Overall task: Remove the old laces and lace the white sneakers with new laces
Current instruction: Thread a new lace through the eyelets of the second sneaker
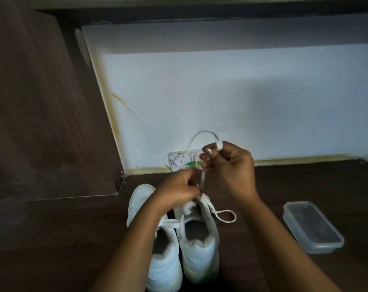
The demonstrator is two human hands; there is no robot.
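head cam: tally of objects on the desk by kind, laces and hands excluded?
White sneakers: 2
Clear plastic container: 1
Printed packet: 1
Total: 4
Not counted: left hand and right hand both pinch a lace.

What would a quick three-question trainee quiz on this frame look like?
1. True or false: the right hand holds a loop of lace raised above the sneakers.
2. Where is the clear container? A) to the right of the sneakers B) between them C) against the wall
3. How many sneakers stand on the wooden surface?
Key: 1 true; 2 A; 3 two.
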